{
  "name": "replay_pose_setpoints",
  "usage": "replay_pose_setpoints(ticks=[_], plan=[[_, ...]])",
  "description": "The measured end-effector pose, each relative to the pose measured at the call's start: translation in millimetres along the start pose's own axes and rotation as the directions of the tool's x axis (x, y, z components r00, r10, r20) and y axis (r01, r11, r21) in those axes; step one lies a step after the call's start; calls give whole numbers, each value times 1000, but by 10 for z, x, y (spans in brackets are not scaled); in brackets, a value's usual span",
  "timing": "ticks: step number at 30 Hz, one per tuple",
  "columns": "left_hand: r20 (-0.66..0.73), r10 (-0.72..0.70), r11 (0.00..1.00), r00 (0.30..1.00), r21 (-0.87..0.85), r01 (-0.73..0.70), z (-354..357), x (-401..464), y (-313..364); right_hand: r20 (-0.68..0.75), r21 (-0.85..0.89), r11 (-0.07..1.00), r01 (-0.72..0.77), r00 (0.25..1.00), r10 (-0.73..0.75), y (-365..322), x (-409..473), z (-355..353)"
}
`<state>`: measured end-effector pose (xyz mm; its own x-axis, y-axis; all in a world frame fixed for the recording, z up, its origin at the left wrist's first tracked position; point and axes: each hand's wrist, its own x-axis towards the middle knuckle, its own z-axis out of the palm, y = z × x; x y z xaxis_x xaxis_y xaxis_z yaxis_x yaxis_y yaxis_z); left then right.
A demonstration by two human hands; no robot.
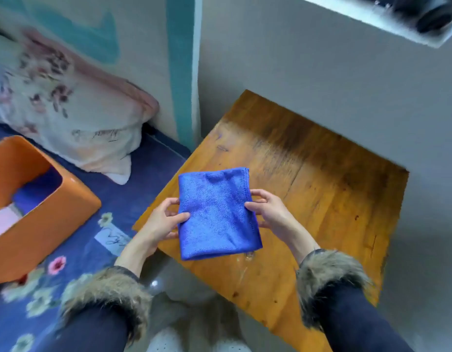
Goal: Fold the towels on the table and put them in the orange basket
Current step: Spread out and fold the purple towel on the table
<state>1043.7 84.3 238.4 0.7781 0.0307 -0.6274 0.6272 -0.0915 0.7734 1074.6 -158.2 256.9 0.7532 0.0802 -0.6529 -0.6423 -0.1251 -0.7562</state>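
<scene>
**Folded towel held up, basket off to the left**

I am seeing the orange basket (pixel 42 199) lying well out beyond my left hand (pixel 160 222), on the bed. Both hands are pinching the folded blue towel (pixel 217 214) between them over the table (pixel 321 199), its long axis running away from me. My right hand (pixel 270 212) is gripping the far edge, so I judge the left is nearer the basket.
</scene>
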Motion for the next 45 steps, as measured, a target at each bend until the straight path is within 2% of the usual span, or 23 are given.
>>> replay_pose_setpoints(ticks=[5, 10, 15, 21, 27, 32, 37, 45], plan=[[-159, 31, 984, 987, -168, -58, -1191, -485, -163, 170, -164, 980, 110, 982, -82, -483, -15, 1198], [-294, 16, 961, 956, -261, -96, -2332, -880, -422, 318, -275, 946, 173, 945, -80, -691, -1, 2553], [-426, -38, 947, 904, -303, -104, -3275, -1048, -608, 412, -304, 929, 211, 908, -71, -834, 95, 3702], [-509, -132, 941, 851, -334, -54, -4083, -874, -765, 466, -388, 889, 243, 884, -38, -1006, 501, 4734], [-585, -272, 939, 764, -334, 79, -4665, -220, -1030, 473, -511, 833, 211, 878, 68, -939, 1309, 5595], [-644, -370, 929, 670, -236, 287, -5014, 412, -1463, 411, -622, 775, 110, 889, 204, -520, 2043, 6190], [-718, -400, 860, 570, -78, 505, -5264, 868, -1886, 384, -692, 720, 46, 868, 314, -68, 2520, 6625], [-792, -293, 806, 535, 97, 584, -5368, 1147, -2130, 352, -728, 684, 38, 877, 327, 333, 2876, 7024]])
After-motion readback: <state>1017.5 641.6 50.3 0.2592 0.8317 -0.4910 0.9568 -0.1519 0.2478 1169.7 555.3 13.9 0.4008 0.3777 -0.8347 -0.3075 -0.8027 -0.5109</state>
